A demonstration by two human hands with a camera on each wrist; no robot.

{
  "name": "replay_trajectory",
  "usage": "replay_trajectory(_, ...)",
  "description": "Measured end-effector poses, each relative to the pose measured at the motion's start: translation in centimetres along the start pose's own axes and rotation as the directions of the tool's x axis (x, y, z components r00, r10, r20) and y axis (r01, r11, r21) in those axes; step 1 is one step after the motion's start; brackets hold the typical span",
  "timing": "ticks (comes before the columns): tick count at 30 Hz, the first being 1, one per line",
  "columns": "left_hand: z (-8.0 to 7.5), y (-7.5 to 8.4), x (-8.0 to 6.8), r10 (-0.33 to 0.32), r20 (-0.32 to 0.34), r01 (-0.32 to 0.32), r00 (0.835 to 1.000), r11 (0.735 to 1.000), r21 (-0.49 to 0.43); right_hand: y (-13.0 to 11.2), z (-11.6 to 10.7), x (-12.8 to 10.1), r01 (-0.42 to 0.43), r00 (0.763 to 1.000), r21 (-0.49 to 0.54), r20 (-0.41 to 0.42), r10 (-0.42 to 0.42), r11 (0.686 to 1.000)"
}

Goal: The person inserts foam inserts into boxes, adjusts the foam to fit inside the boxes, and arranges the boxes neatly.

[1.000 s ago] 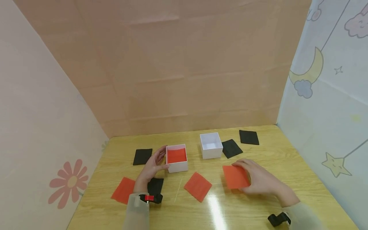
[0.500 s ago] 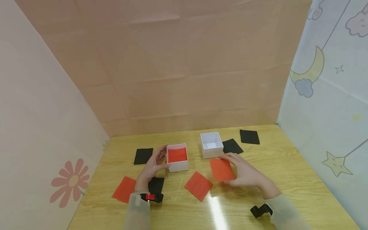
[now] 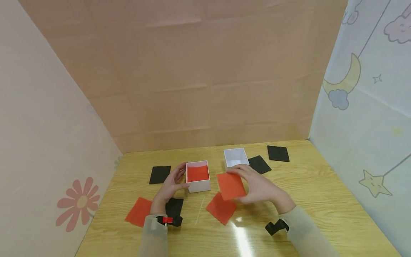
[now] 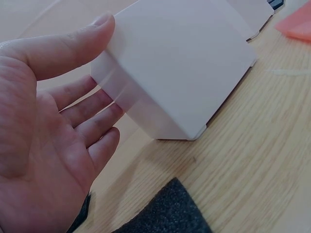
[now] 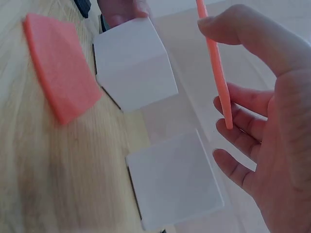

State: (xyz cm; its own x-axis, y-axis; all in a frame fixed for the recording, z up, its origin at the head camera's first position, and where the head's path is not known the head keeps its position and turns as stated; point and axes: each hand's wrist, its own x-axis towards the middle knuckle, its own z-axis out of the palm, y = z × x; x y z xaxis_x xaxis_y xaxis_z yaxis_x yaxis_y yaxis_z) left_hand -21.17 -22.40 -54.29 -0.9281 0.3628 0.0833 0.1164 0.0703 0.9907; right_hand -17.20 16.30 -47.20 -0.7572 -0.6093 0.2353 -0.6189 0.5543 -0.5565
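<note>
My left hand (image 3: pixel 171 185) steadies a white open-top box (image 3: pixel 199 186), thumb at its near corner and fingers along its left side. Inside that box lies a red foam square (image 3: pixel 197 174). Between thumb and fingers, my right hand (image 3: pixel 258 185) grips another red foam square (image 3: pixel 231 186), raised above the table and seen edge-on in the right wrist view (image 5: pixel 221 80). Beneath it, a red foam square (image 3: pixel 221 210) lies flat, partly covered from the head view. A second white box (image 3: pixel 236 157), with no foam visible inside, stands behind my right hand.
Left of the boxes lie a black foam square (image 3: pixel 160 175), another black foam square (image 3: pixel 174 207) and a red foam square (image 3: pixel 139 212). Black foam squares (image 3: pixel 259 164) also lie at the back right of the wooden table (image 3: pixel 199 242). A tan backdrop (image 3: pixel 205 89) rises behind.
My right hand has carried its red foam square leftward, from the right side of the table to above the middle red square. The left hand stays at its box.
</note>
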Motion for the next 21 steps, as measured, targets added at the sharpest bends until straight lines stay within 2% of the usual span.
replay_trajectory(6,0.0,-0.1,0.1,0.002,0.006,-0.002,1.0,1.0,0.002,-1.0,-0.2,2.2,0.055,0.998,-0.069,0.022,-0.053,0.996)
replay_trajectory(21,-0.1,-0.2,0.0,0.017,0.029,-0.017,0.999,1.0,-0.009,-2.5,0.5,7.0,0.081,0.994,-0.17,0.086,-0.067,0.982)
